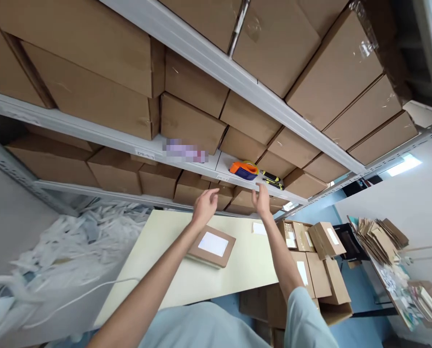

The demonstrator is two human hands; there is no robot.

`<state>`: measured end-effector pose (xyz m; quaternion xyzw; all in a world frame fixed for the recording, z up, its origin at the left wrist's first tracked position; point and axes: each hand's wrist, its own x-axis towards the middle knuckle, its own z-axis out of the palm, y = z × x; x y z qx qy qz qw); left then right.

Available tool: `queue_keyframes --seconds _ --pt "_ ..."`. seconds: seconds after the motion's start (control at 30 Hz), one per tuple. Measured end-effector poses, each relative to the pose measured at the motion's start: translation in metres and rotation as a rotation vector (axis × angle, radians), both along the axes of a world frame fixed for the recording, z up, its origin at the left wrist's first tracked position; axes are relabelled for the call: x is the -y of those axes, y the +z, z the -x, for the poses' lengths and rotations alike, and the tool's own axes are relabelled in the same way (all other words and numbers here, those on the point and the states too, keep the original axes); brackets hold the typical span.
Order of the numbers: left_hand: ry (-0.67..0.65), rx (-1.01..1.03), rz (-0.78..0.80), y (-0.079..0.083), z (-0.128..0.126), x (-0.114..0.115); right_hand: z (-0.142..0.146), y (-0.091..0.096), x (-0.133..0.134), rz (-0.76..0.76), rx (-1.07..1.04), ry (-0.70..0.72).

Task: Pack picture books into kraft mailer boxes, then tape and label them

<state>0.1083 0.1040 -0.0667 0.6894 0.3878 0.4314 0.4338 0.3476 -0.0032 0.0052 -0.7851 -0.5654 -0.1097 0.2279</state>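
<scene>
My left hand is raised over the pale table, fingers loosely curved with nothing in them. Below it lies a small flat cardboard box with a blank-looking white label on top. My right hand is held up at the front edge of the shelf, its thumb and fingers apart and holding nothing visible. Just above that hand, an orange and blue tape dispenser sits on the shelf. Beside it are black and yellow utility knives. A white slip lies on the table near my right wrist.
Metal shelving packed with cardboard boxes rises in front. At left is a heap of white plastic-like scraps and a white cable. Labelled boxes stand at right; beyond is another table with flattened cardboard.
</scene>
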Motion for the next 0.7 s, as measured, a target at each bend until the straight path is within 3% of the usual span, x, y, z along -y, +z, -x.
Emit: queue_keyframes --seconds 0.1,0.2,0.3,0.47,0.57,0.7 --pt "-0.054 0.107 -0.059 0.050 -0.015 0.002 -0.004 0.046 -0.057 0.185 0.179 -0.011" --pt "-0.070 0.167 -0.081 0.069 -0.010 0.018 -0.003 0.062 -0.096 0.453 0.217 -0.073" --pt "-0.051 0.166 -0.057 0.066 0.006 0.036 -0.007 0.061 -0.114 0.667 0.188 -0.094" --pt "0.018 0.164 0.020 0.047 0.023 0.061 -0.031 0.063 -0.128 0.785 0.169 -0.026" --pt "0.082 0.171 0.043 0.040 0.012 0.075 -0.047 0.064 -0.136 0.816 0.158 0.051" --pt "0.157 0.195 0.073 0.031 -0.025 0.105 -0.064 0.057 -0.143 0.801 0.138 0.146"
